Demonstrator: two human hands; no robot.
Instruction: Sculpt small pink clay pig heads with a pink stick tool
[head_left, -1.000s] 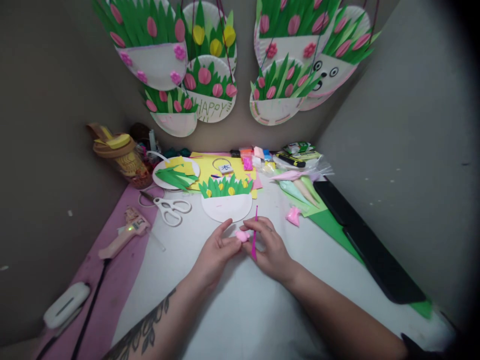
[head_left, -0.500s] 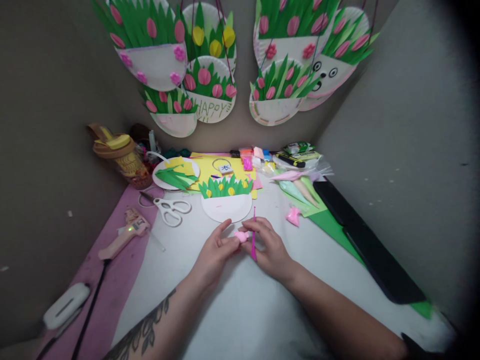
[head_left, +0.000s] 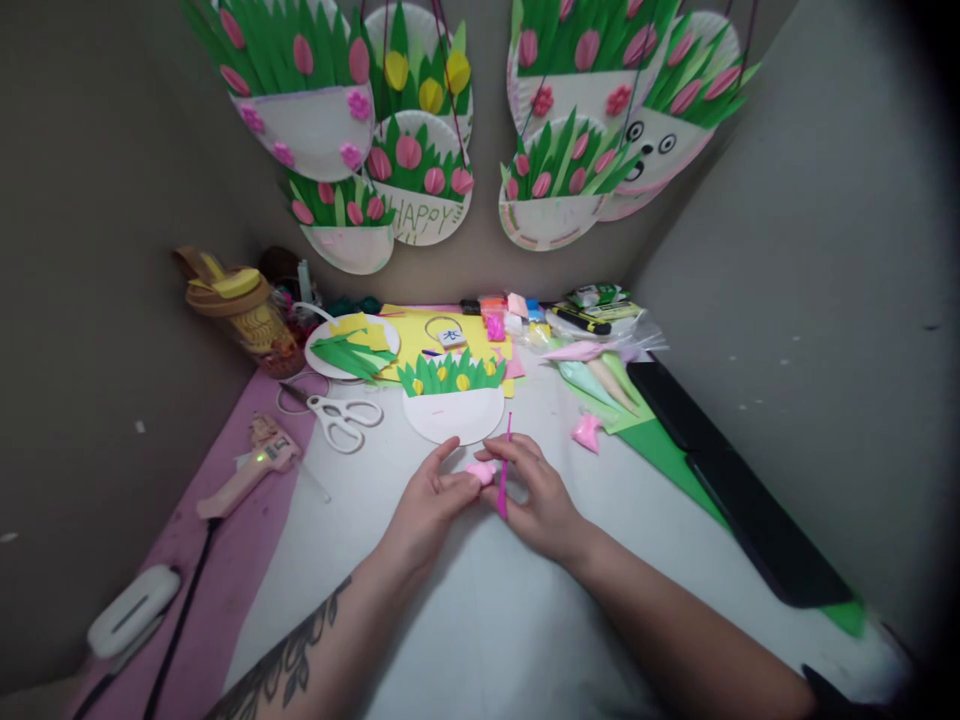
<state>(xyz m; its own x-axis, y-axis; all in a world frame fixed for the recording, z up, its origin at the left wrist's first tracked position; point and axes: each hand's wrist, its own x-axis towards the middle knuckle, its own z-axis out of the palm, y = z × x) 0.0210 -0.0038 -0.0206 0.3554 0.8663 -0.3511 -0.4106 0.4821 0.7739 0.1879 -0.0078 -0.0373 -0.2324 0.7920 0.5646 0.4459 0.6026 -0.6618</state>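
Observation:
Between the hands is a small lump of pink clay [head_left: 480,472]. My left hand [head_left: 433,500] pinches its left side between thumb and fingers, the index finger raised. A thin magenta tool [head_left: 503,485] stands nearly upright in my right hand [head_left: 541,500], whose fingertips also touch the clay's right side. Just beyond the hands lies a white half-round paper plate [head_left: 454,415] with green paper grass and yellow paper tulips. A pink clay packet [head_left: 586,433] rests on the white table cover [head_left: 480,620] to the right.
White scissors [head_left: 345,420], a pink glue gun [head_left: 255,470] and a plate of green paper strips [head_left: 319,335] lie left. Colored clay packs [head_left: 495,325] sit at the back. A black folded case [head_left: 765,520] lies right. Decorated paper plates [head_left: 555,220] hang on the wall.
The magenta tool has shifted slightly left and tilted in my right hand. The pink clay has turned slightly between the fingers.

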